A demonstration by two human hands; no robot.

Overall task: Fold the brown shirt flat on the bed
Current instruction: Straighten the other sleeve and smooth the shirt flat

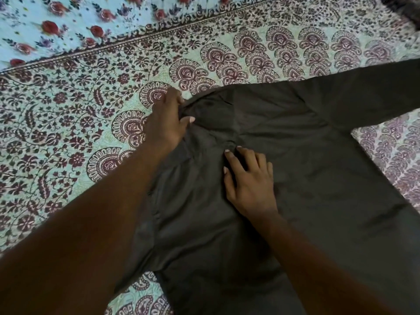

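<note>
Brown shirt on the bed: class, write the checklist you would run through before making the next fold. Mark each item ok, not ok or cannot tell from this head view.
1. Dark brown cloth shirt lies on the patterned bedspread: ok.
2. Left hand grips the bunched edge at the shirt's shoulder: ok.
3. Right hand rests on the middle of the shirt, anchoring it: ok.
4. Fabric smooth before folding: not ok, creases spread out from beside the right hand.
5. Long sleeve laid out toward the upper right: ok.
6. Bottom hem straight: cannot tell, it runs out of frame.
</note>
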